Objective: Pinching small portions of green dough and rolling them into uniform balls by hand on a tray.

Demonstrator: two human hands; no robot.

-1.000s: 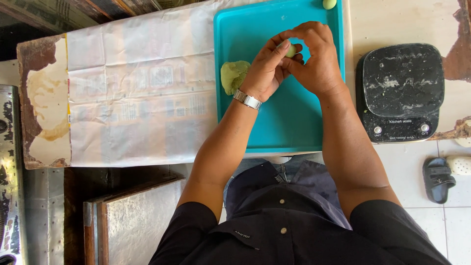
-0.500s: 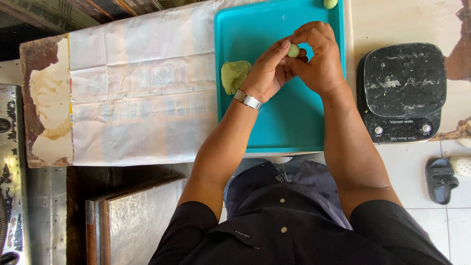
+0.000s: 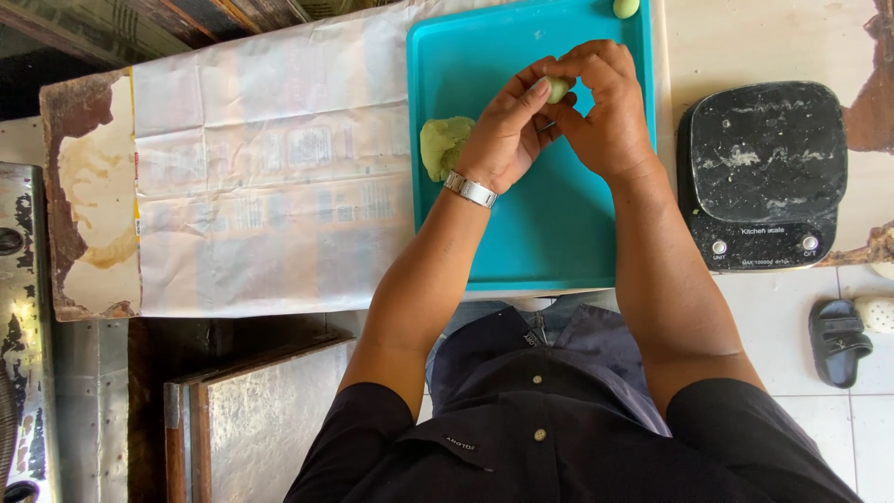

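Person: seen from above in a dark buttoned shirt, both forearms reaching forward over the turquoise tray [image 3: 559, 251].
Left hand [image 3: 503, 130]: wears a metal wristwatch [image 3: 470, 189]; its grip is pressed together, thumb and fingertips pinching the small green dough ball [image 3: 557, 88] from the left.
Right hand [image 3: 610, 107]: its grip is curled and closed over the same ball from the right and above, fingers arched.
Dough ball: held between both hands just above the far half of the tray, not resting on it.
Change from a second ago: the piece then lay mostly hidden between the fingers and looked uneven; half a second ago it showed as a rounder lump; it now sits exposed at the left fingertips, smooth and round.
Judgement: the shaping of this piece appears close to finished.
Unchanged: the larger dough lump [image 3: 444, 144] lies at the tray's left edge, and a finished ball [image 3: 625, 7] rests at the far rim; both hands have kept nearly the same place.
Surroundings: a black kitchen scale [image 3: 765, 172] stands on the tabletop right of the tray; white paper sheeting [image 3: 270, 177] lies to the left.
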